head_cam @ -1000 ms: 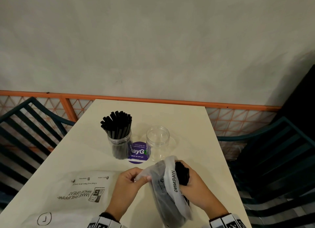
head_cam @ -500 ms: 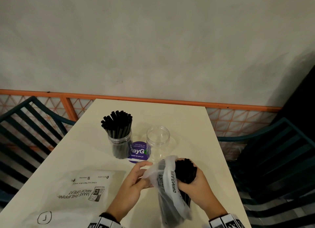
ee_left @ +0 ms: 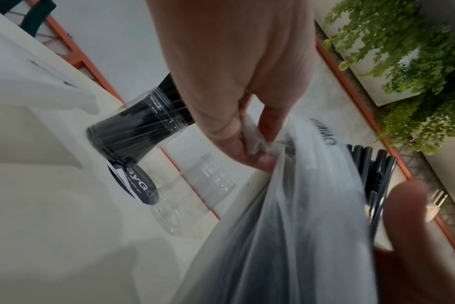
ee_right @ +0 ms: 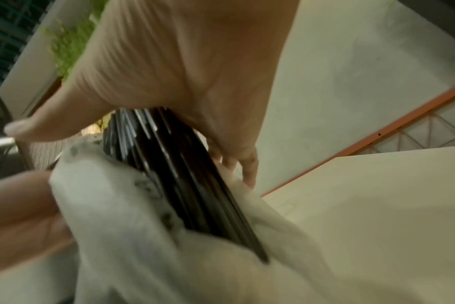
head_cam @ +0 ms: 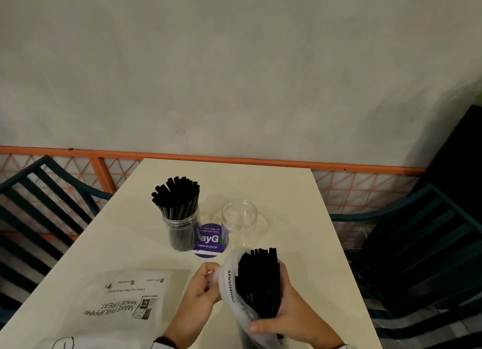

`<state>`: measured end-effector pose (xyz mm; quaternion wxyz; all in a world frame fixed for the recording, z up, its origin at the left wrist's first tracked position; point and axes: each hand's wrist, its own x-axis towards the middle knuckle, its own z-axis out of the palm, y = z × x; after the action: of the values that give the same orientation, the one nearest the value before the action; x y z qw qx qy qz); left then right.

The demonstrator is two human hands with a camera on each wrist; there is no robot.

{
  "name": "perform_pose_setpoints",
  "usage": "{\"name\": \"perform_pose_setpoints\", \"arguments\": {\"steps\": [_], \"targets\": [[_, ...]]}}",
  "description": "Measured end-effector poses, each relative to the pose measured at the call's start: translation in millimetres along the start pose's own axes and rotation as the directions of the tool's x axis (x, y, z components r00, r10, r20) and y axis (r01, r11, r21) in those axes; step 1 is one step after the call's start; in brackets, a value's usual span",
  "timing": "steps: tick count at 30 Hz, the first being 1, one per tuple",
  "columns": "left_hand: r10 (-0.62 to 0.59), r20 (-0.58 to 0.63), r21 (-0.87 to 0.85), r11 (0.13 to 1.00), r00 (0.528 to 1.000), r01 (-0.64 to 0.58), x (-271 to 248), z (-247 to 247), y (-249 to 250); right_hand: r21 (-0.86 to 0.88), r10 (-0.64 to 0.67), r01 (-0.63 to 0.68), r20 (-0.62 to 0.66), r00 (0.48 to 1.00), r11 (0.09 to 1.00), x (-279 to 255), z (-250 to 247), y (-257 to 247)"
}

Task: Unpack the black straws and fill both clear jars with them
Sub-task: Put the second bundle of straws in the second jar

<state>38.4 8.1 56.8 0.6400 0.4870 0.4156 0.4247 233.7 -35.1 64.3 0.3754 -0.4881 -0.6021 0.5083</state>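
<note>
Two clear jars stand mid-table: the left jar (head_cam: 182,226) (ee_left: 138,131) is packed with upright black straws, the right jar (head_cam: 239,218) (ee_left: 195,193) is empty. In front of them my right hand (head_cam: 281,312) (ee_right: 195,82) grips a bundle of black straws (head_cam: 259,280) (ee_right: 185,174) (ee_left: 372,164) whose top ends stick out of a translucent plastic bag (head_cam: 229,283) (ee_left: 286,226) (ee_right: 143,236) printed "WARNING". My left hand (head_cam: 211,275) (ee_left: 249,142) pinches the bag's open edge on the left. The bundle's lower part is hidden inside the bag.
A white printed pouch (head_cam: 125,301) lies flat at the front left of the cream table (head_cam: 287,192). A round purple sticker (head_cam: 208,244) sits between the jars. Dark slatted chairs (head_cam: 39,205) (head_cam: 417,244) flank the table; an orange railing (head_cam: 234,160) and a wall lie behind.
The straw bundle has come further out of the bag in my right hand, its tips now above the rim. My left hand has drawn the bag's edge down and leftward.
</note>
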Motion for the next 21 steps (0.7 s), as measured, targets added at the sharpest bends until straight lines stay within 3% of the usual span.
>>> {"name": "perform_pose_setpoints", "arguments": {"steps": [6, 9, 12, 15, 18, 21], "targets": [[-0.082, 0.121, -0.143, 0.985, 0.989, 0.099, -0.3, 2.9, 3.4, -0.024, -0.002, 0.0, -0.097, 0.995, 1.0, -0.1, 8.4, 8.3], [-0.075, 0.149, -0.125, 0.988, 0.986, 0.094, -2.3, -0.3, 13.1, -0.063, -0.023, 0.014, -0.155, 0.988, 0.998, 1.1, 10.6, 9.4], [-0.006, 0.048, 0.029, 1.0, 0.999, 0.005, -0.6, -0.7, 17.3, -0.074, -0.039, 0.028, -0.151, 0.988, 0.997, 2.2, 13.6, 10.2], [-0.043, -0.069, 0.068, 0.997, 0.997, 0.048, 4.4, -4.6, 8.1, -0.06, -0.037, 0.029, -0.137, 0.99, 0.998, 2.5, 16.2, 12.9], [-0.14, -0.072, -0.01, 0.99, 0.988, 0.139, 2.8, -1.8, 6.0, -0.066, -0.048, 0.04, -0.129, 0.99, 0.997, 1.0, 18.6, 12.8], [-0.176, 0.005, -0.139, 0.975, 0.984, 0.175, 0.9, 3.1, 10.5, -0.091, -0.093, 0.078, -0.174, 0.98, 0.993, -0.3, 18.9, 9.2]]}}
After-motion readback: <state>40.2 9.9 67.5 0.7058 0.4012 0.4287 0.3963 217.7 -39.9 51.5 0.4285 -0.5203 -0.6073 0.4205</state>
